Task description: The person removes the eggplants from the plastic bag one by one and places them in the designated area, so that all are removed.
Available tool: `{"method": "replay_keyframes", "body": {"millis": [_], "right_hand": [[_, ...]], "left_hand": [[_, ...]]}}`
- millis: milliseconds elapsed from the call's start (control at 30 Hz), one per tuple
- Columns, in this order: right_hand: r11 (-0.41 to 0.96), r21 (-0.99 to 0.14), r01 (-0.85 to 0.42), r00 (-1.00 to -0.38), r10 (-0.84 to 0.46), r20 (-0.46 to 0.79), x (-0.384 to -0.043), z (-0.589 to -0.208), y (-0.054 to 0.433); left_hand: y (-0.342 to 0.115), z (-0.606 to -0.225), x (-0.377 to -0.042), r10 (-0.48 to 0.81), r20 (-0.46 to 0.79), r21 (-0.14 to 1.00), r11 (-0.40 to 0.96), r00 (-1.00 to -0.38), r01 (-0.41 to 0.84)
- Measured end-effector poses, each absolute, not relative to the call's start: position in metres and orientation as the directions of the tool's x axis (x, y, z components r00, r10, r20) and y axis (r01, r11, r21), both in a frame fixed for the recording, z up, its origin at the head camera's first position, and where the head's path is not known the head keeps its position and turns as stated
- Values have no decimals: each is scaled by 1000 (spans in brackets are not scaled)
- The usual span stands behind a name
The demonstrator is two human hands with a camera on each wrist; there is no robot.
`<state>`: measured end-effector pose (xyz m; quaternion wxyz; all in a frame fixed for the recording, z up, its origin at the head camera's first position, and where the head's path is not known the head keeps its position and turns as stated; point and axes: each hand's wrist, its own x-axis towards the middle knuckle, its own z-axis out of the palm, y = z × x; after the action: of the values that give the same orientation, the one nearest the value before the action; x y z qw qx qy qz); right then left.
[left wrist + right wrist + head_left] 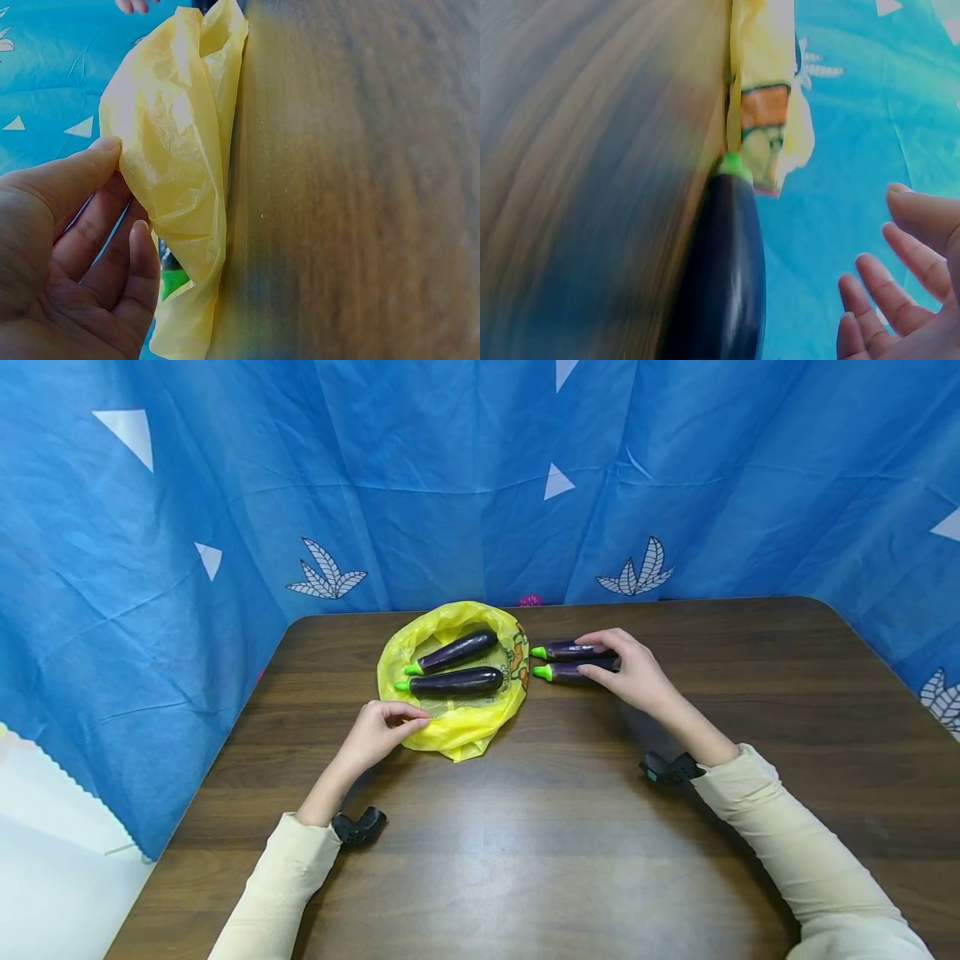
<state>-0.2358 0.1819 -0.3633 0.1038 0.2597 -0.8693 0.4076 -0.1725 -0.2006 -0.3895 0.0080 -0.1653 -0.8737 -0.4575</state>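
At the far left, a white area (60,860) shows below the hem of a blue curtain (480,485), which runs behind the whole scene and is printed with white triangles (135,433). Its folds hang down past the left edge of the surface (487,852), a dark brown wood-grain top with rounded back corners. Left of the middle, a white leaf sprig (326,572) is printed on the cloth above the back edge.

A cream left sleeve (273,885) reaches in from the front, with a black wrist camera (360,827) beside its cuff. The left hand (378,731) pinches the near-left rim of a yellow plastic bag (468,731) between thumb and fingers. The bag lies spread open toward the back of the surface, and inside it are an upper eggplant (461,650) and a lower eggplant (457,682), their green stem ends pointing left.

A broad pale glare lies on the wood in front. Just right of the bag, a far eggplant (562,651) and a near eggplant (564,672) lie side by side on the wood. The right hand (633,668) is over them, thumb and fingers spread apart. Its cream right sleeve (795,835) crosses the right side, and another leaf sprig (943,697) marks the cloth at the far right.
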Motion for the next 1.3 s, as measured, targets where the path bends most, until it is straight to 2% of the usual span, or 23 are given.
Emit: {"method": "replay_keyframes", "body": {"millis": [400,700,1300], "right_hand": [[377,-710,-595,-784,-467,410,-249,-374,113],[341,-691,-637,-740,-522,424,-252,-383,80],[478,-651,-590,-763,-595,254,-254,-390,66]], "left_hand": [[-201,-388,-171,284,170,795,526,-944,301],[-201,-387,-172,283,172,794,527,-943,303],[-199,-390,-172,284,165,801,521,-944,297]]}}
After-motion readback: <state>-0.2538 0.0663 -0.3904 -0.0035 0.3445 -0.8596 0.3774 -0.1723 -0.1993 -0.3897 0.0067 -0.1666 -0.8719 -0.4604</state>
